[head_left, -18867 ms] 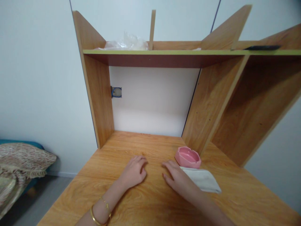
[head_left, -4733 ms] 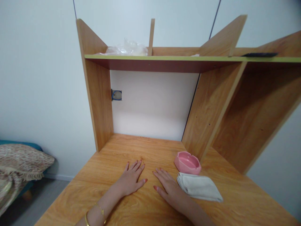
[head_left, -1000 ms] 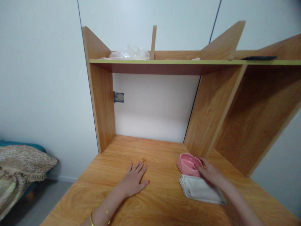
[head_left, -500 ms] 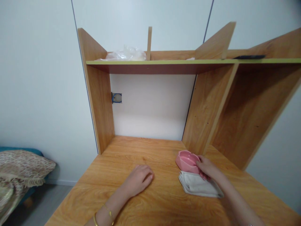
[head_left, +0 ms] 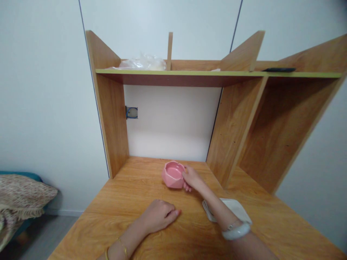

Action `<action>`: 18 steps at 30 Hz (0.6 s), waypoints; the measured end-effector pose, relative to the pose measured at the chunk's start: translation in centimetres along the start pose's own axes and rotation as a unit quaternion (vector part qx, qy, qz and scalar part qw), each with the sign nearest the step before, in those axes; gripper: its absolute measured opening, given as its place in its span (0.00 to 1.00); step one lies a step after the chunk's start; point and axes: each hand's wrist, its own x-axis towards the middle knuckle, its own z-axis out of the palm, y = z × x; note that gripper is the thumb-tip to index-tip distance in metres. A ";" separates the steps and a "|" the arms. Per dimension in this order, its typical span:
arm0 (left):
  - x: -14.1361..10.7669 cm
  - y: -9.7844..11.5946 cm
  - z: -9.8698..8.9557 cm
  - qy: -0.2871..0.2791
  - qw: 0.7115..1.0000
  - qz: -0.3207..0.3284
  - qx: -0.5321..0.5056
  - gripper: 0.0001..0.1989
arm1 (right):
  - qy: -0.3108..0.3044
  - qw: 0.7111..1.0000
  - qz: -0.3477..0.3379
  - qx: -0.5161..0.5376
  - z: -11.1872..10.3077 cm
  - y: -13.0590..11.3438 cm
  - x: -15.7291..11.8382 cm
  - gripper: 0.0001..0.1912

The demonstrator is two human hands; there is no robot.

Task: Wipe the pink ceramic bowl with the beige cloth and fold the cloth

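Observation:
My right hand (head_left: 192, 179) grips the right side of a pink faceted bowl (head_left: 172, 178), thumb at the rim and fingers below. The bowl is upright over the middle of the wooden desk (head_left: 146, 184); whether its base touches the wood cannot be made out. Nearer to me, my left hand (head_left: 160, 215) rests on the desk with its fingers curled in and nothing visible in them. A folded light grey cloth (head_left: 233, 207) lies to the right, partly covered by my right forearm.
A wooden shelf unit (head_left: 173, 72) stands on the desk's back part, with a clear plastic bag (head_left: 143, 63) and a dark flat object (head_left: 279, 69) on top. Upright panels bound the desk space at left and right. A patterned cover (head_left: 24, 195) lies at far left.
My right hand has carried the pink bowl left, from behind the cloth to the desk's middle. My left hand's fingers have curled in more. The view has shifted slightly.

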 end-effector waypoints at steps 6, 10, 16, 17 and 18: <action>0.0 0.2 0.8 -0.014 1.000 0.001 0.019 0.20 | -0.077 0.997 -0.024 0.010 8.1 -5.3 2.1 0.17; 0.0 0.2 0.3 0.006 1.000 0.020 -0.022 0.11 | -0.092 0.996 -0.020 0.005 11.2 -7.2 3.2 0.14; -0.2 -0.2 0.5 0.050 0.994 0.012 -0.095 0.08 | -0.079 0.997 0.000 -0.007 13.9 -8.3 4.3 0.18; -0.2 -0.3 0.7 0.052 0.994 0.003 -0.100 0.08 | -0.076 0.997 0.002 -0.009 14.3 -8.3 4.4 0.19; -0.3 -0.5 0.9 0.053 0.994 -0.007 -0.100 0.08 | -0.074 0.997 0.002 -0.010 14.6 -8.4 4.5 0.20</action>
